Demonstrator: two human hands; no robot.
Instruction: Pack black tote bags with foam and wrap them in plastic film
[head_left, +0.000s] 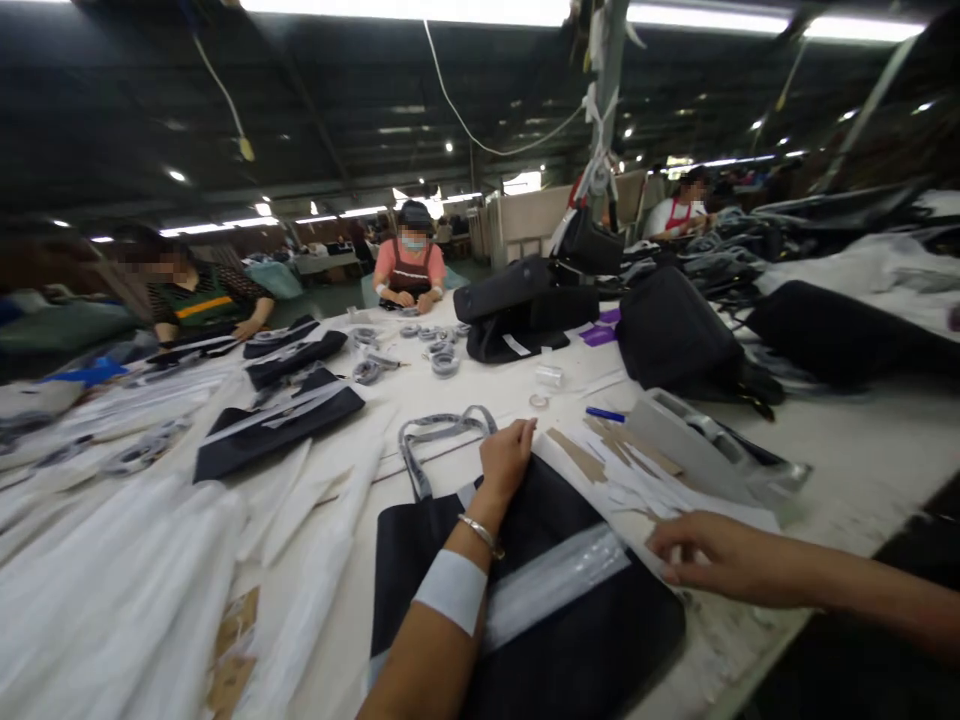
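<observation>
A black tote bag [570, 630] lies flat in front of me on the white table, with a shiny clear tape-like strip [559, 585] across it. Its wrapped handle [412, 455] loops out past the upper edge. My left hand [508, 458] is closed at that upper edge, fingers curled onto the bag; a bracelet and a pale patch show on this forearm. To the right, my right hand [694, 550] hovers beside the bag's side with loosely bent fingers and a gap between them. It is nearest to white paper strips [660, 490], and I see nothing held in it.
A grey tape dispenser [686, 435] and blue pen [605, 413] lie beyond the papers. Black bags [667, 325] and coiled wrapped handles [444, 360] cover the far table. White sheeting [112, 600] is heaped at left. Co-workers [409, 265] sit across the table.
</observation>
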